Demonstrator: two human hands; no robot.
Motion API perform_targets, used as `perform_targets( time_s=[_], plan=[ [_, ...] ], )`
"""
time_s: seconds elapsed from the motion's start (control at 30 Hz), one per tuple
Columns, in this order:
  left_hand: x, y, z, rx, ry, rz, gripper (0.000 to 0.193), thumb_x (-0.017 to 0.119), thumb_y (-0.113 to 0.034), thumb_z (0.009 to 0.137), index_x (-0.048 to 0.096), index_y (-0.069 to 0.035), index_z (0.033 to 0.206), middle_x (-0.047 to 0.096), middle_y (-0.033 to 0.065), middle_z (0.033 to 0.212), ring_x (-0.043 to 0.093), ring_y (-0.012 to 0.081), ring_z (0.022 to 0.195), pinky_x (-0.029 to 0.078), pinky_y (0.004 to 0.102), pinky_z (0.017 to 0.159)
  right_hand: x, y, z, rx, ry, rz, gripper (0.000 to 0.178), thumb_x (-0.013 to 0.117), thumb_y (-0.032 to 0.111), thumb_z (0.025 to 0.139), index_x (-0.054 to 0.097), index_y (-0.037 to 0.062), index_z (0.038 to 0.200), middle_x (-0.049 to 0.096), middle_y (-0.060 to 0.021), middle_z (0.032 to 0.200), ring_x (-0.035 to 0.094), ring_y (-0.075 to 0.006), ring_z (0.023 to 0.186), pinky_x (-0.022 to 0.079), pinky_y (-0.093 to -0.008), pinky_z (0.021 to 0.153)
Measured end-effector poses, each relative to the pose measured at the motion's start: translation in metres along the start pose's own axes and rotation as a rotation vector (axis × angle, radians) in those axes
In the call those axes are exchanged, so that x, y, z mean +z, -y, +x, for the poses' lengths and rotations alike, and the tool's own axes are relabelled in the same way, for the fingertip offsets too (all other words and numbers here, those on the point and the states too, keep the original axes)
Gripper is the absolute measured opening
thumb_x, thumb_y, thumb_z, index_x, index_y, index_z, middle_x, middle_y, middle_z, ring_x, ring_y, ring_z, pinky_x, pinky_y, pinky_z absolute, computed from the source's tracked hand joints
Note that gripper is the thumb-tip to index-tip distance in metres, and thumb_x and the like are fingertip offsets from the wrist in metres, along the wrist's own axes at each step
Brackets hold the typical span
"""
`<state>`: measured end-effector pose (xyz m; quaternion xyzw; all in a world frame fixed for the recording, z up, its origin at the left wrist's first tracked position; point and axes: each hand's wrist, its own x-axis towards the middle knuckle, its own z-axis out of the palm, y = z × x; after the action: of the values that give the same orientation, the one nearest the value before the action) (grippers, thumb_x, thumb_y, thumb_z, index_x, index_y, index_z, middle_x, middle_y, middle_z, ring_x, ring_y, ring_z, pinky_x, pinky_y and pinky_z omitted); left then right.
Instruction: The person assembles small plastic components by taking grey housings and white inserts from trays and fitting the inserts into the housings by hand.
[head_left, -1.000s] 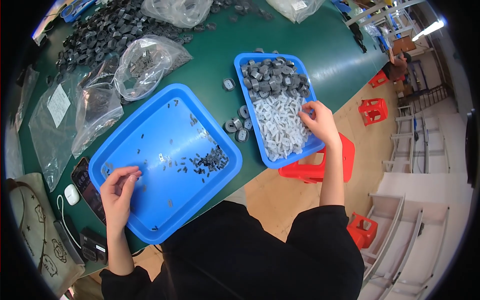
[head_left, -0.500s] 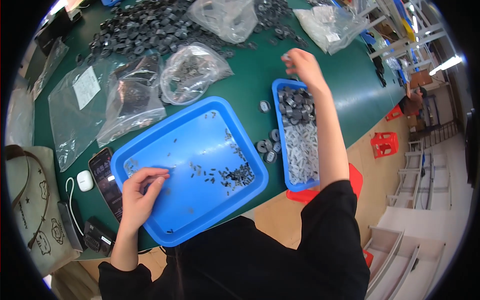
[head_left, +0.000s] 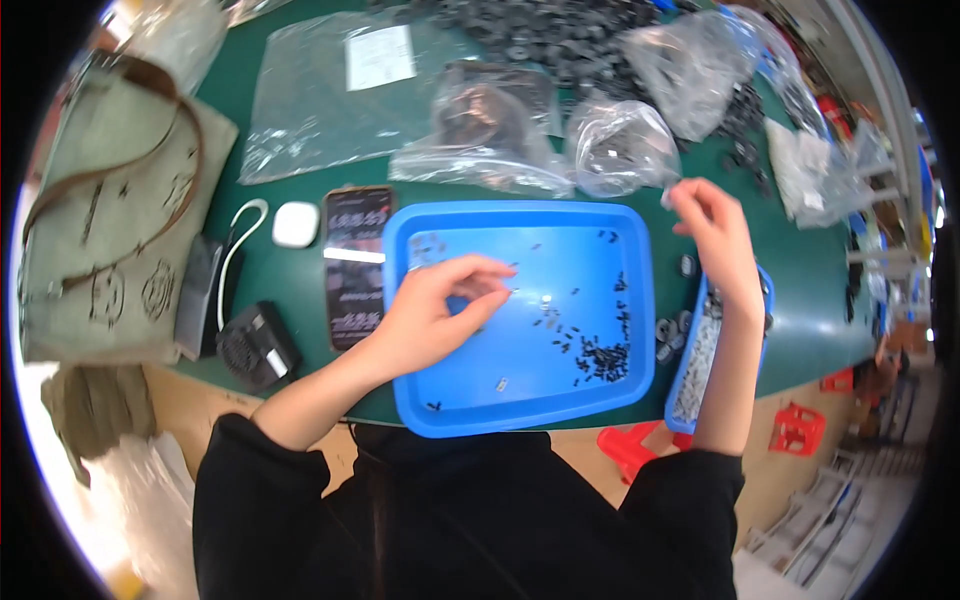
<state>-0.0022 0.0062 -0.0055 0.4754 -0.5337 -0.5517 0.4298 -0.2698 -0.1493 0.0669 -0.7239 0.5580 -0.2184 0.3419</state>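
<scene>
A: State of hands?

B: Right hand (head_left: pixel 717 240): fingertips pinching a small pale piece (head_left: pixel 668 198); its long axis is too small to read. Left hand (head_left: pixel 440 315): thumb and fingers narrowly spaced; contents cannot be told.

A: Position of pale piece?

B: Right of and beyond the left hand, outside the wide blue tray's (head_left: pixel 520 208) far right corner. Tray long axis: left to right.

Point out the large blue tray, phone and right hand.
Large blue tray (head_left: pixel 455 378), head view: bare floor.
Phone (head_left: pixel 357 278), head view: screen.
Right hand (head_left: pixel 718 236), head view: back of hand.
</scene>
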Motion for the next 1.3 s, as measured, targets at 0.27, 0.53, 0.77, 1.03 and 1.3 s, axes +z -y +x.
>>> perform_targets(
  time_s=[0.27,0.53,0.77,1.03,1.3],
  plan=[
    [-0.003,0.004,0.004,0.282,-0.219,-0.221,0.036,0.065,-0.002,0.081,0.057,-0.005,0.116,0.051,0.0051,0.109,0.052,0.0124,0.094,0.048,0.0250,0.078,0.114,0.064,-0.046,0.040,0.679,0.975,0.023,0.048,0.025,0.095,0.056,0.0037,0.096,0.057,-0.0034,0.096,0.056,-0.0123,0.097,0.050,-0.0310,0.080],
    [-0.007,-0.008,-0.004,-0.040,-0.163,-0.474,0.036,0.060,-0.007,0.086,0.053,0.001,0.121,0.062,0.0117,0.104,0.063,0.0159,0.085,0.053,0.0254,0.079,0.117,0.062,-0.050,-0.022,0.402,0.743,0.021,0.045,0.021,0.095,0.053,0.0024,0.094,0.061,-0.0077,0.089,0.058,-0.0118,0.066,0.049,-0.0241,0.065],
    [-0.007,0.005,0.002,-0.090,-0.166,-0.632,0.032,0.059,-0.012,0.088,0.054,0.005,0.115,0.064,0.0146,0.098,0.064,0.0188,0.087,0.053,0.0283,0.079,0.121,0.055,-0.052,-0.137,0.219,0.662,0.016,0.054,0.013,0.091,0.060,-0.0016,0.095,0.063,-0.0065,0.084,0.059,-0.0099,0.073,0.048,-0.0229,0.066],
    [-0.009,0.007,-0.002,0.032,-0.092,-0.778,0.031,0.063,-0.014,0.086,0.055,0.002,0.112,0.063,0.0117,0.095,0.063,0.0188,0.086,0.053,0.0298,0.078,0.117,0.055,-0.053,-0.254,0.281,0.801,0.015,0.056,0.007,0.089,0.059,-0.0043,0.097,0.063,-0.0099,0.092,0.061,-0.0133,0.080,0.051,-0.0259,0.072],
    [-0.008,0.000,-0.007,0.022,-0.103,-0.851,0.025,0.064,-0.011,0.085,0.059,0.000,0.107,0.061,0.0087,0.099,0.061,0.0178,0.092,0.053,0.0287,0.078,0.128,0.054,-0.057,-0.311,0.197,0.623,0.013,0.060,0.003,0.085,0.062,-0.0029,0.096,0.065,-0.0083,0.091,0.064,-0.0133,0.080,0.050,-0.0246,0.073]
  ],
)
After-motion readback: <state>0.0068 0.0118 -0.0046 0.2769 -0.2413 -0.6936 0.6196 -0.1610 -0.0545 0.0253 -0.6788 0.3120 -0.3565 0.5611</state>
